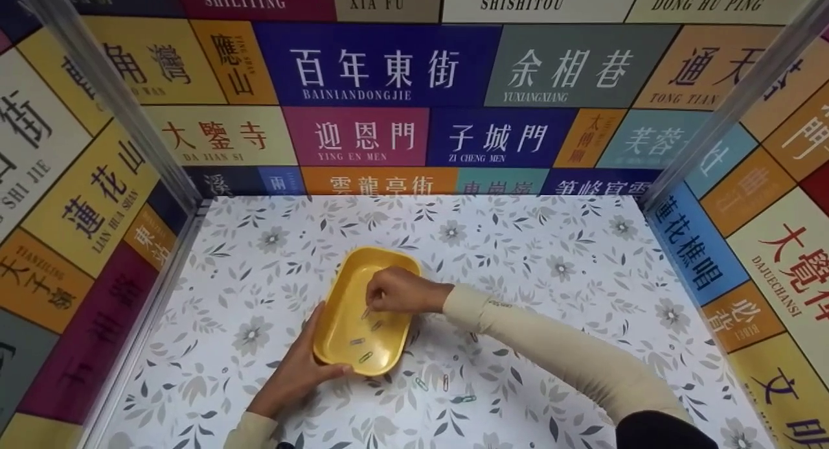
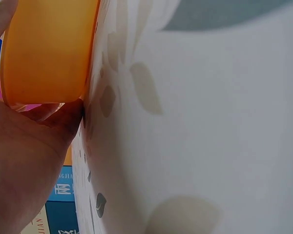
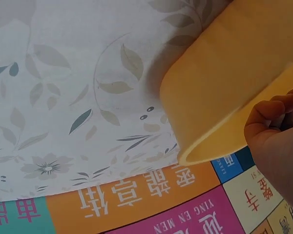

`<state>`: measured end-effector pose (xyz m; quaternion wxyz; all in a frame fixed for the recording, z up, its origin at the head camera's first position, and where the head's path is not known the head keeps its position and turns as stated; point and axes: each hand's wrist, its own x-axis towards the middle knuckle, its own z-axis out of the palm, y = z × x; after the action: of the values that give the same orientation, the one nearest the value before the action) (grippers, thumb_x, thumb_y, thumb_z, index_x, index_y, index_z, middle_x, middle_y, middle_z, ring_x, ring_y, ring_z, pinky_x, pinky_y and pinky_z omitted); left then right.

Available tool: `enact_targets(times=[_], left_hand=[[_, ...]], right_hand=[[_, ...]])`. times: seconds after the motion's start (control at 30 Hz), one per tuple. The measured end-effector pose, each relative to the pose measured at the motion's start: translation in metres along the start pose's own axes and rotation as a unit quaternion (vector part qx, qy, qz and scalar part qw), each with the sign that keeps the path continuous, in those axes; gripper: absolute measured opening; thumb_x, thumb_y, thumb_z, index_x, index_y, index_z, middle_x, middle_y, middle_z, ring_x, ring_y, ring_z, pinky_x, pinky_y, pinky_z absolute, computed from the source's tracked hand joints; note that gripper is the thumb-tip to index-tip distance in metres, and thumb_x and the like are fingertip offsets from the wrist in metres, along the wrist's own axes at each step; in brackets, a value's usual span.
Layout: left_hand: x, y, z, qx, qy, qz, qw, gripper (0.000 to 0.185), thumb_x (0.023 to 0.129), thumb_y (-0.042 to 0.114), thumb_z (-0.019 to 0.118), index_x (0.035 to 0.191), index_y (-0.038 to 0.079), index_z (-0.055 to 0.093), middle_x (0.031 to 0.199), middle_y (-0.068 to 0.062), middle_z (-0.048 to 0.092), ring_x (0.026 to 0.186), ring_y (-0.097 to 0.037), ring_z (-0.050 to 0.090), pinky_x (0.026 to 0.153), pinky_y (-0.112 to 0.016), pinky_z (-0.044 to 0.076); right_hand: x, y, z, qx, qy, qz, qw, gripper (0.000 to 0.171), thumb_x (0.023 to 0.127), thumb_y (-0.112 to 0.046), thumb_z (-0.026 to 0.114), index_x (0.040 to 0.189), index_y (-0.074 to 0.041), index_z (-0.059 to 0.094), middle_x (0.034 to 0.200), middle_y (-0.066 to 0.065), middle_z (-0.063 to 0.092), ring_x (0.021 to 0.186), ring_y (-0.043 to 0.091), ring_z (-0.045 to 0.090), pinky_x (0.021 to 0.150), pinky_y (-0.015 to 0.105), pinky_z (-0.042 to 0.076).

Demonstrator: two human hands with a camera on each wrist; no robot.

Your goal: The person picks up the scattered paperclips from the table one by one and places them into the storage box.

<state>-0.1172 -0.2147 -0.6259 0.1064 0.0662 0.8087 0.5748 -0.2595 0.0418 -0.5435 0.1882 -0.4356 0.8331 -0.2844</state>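
Floral counter point(image 1: 518, 241) underneath, the left hand point(image 1: 298, 368) grips a tray point(image 1: 350, 277), its clips point(image 1: 357, 341) at seven o'clock from the curled right hand point(image 1: 403, 291), whose hold is unclear.

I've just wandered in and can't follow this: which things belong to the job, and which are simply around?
In the job:
yellow tray, gripped by the left hand
paper clips inside it
right hand, curled over the tray
loose clips outside it, probably

Just around:
floral cloth underneath
lettered wall panels
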Motion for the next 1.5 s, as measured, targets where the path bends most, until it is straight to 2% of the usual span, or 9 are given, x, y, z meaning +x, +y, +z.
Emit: enact_targets(times=[0.1, 0.3, 0.5, 0.67, 1.03, 1.27, 1.5], left_hand=[[0.000, 0.001, 0.001, 0.006, 0.000, 0.001, 1.0000, 0.138, 0.080, 0.033, 0.100, 0.179, 0.015, 0.006, 0.184, -0.013, 0.014, 0.167, -0.037, 0.019, 0.134, -0.058, 0.011], [0.001, 0.003, 0.003, 0.013, 0.000, -0.017, 0.9998, 0.140, 0.079, 0.037, 0.101, 0.179, 0.019, 0.006, 0.185, -0.011, 0.013, 0.168, -0.037, 0.015, 0.135, -0.060, 0.009], [0.002, 0.003, 0.004, -0.001, -0.001, -0.017, 0.9999, 0.142, 0.077, 0.035, 0.102, 0.179, 0.019, 0.006, 0.185, -0.010, 0.014, 0.169, -0.036, 0.014, 0.135, -0.059, 0.006], [0.002, 0.002, 0.004, 0.007, 0.006, -0.017, 0.9998, 0.143, 0.076, 0.038, 0.102, 0.179, 0.019, 0.006, 0.185, -0.010, 0.012, 0.169, -0.037, 0.014, 0.135, -0.061, 0.006], [0.001, 0.002, 0.002, 0.015, 0.015, -0.011, 0.9997, 0.143, 0.076, 0.039, 0.102, 0.179, 0.018, 0.006, 0.185, -0.011, 0.012, 0.169, -0.038, 0.013, 0.134, -0.062, 0.006], [0.000, 0.002, 0.002, 0.012, 0.012, -0.012, 0.9998, 0.140, 0.077, 0.037, 0.102, 0.179, 0.021, 0.007, 0.185, -0.010, 0.010, 0.169, -0.036, 0.011, 0.135, -0.060, 0.004], [0.000, 0.000, 0.003, -0.002, 0.010, -0.011, 0.9999, 0.141, 0.078, 0.033, 0.102, 0.179, 0.019, 0.005, 0.185, -0.009, 0.011, 0.169, -0.036, 0.012, 0.135, -0.061, 0.005]], right_hand=[[-0.009, 0.002, -0.007, 0.020, 0.014, 0.002, 1.000, 0.011, 0.101, -0.006, 0.076, 0.105, -0.002, 0.085, 0.100, 0.006, 0.080, 0.088, 0.011, 0.066, 0.085, 0.028, 0.056], [-0.033, 0.006, -0.019, 0.037, 0.062, 0.011, 0.997, 0.010, 0.099, -0.005, 0.078, 0.105, -0.001, 0.084, 0.097, 0.007, 0.077, 0.086, 0.012, 0.064, 0.079, 0.029, 0.055], [-0.055, 0.013, -0.021, 0.070, 0.098, 0.006, 0.993, 0.009, 0.100, -0.005, 0.078, 0.102, 0.000, 0.084, 0.094, 0.006, 0.076, 0.084, 0.012, 0.062, 0.077, 0.030, 0.053], [-0.071, 0.015, -0.020, 0.091, 0.122, 0.007, 0.988, 0.006, 0.098, -0.004, 0.079, 0.101, -0.001, 0.084, 0.093, 0.006, 0.074, 0.085, 0.013, 0.062, 0.077, 0.029, 0.053], [-0.096, 0.030, -0.016, 0.102, 0.146, 0.004, 0.984, 0.006, 0.099, -0.005, 0.081, 0.101, -0.001, 0.085, 0.093, 0.005, 0.075, 0.082, 0.012, 0.060, 0.075, 0.028, 0.050], [-0.119, 0.045, -0.008, 0.108, 0.157, 0.050, 0.980, 0.007, 0.100, -0.007, 0.079, 0.102, -0.009, 0.086, 0.092, -0.002, 0.074, 0.081, 0.009, 0.058, 0.075, 0.027, 0.048], [-0.142, 0.060, 0.003, 0.100, 0.174, 0.052, 0.978, 0.005, 0.097, -0.004, 0.079, 0.099, -0.001, 0.083, 0.089, 0.000, 0.073, 0.079, 0.009, 0.059, 0.073, 0.027, 0.050]])
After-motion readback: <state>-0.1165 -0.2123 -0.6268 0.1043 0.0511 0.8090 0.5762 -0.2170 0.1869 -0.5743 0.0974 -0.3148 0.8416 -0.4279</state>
